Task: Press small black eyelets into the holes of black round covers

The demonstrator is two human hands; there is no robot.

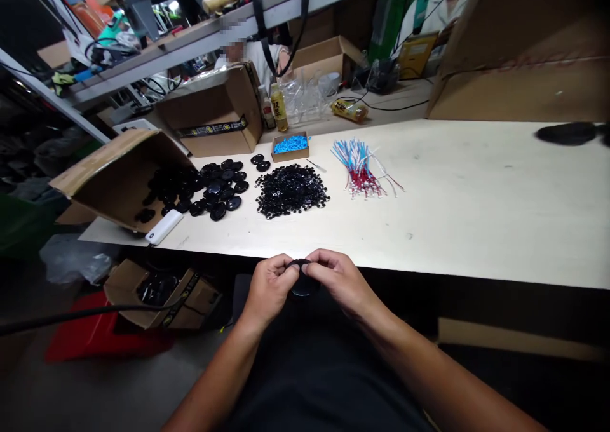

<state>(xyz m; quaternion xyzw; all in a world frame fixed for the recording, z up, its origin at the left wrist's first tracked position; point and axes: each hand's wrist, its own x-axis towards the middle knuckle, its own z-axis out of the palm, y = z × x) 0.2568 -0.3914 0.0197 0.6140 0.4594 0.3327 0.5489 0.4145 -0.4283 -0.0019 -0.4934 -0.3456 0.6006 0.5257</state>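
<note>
the tabletop (486, 197) is open right of the wires (361, 180), with apparent rings (290, 190) blocking left.

Your thumbs (291, 276) covered part of the black disc (305, 288), and you could not see the fingertips of your left hand (269, 286) and right hand (337, 276) behind it. The bottom edge cut off your forearms (438, 371). Each piece in the black pile (291, 192) was too small for you to make out, as were the blue bits (290, 143). Lettering on the large carton (519, 82) looked blurred to you; the right edge cropped that carton. The shelf (190, 54) partly hid a co-worker (260, 60) from you.
</note>
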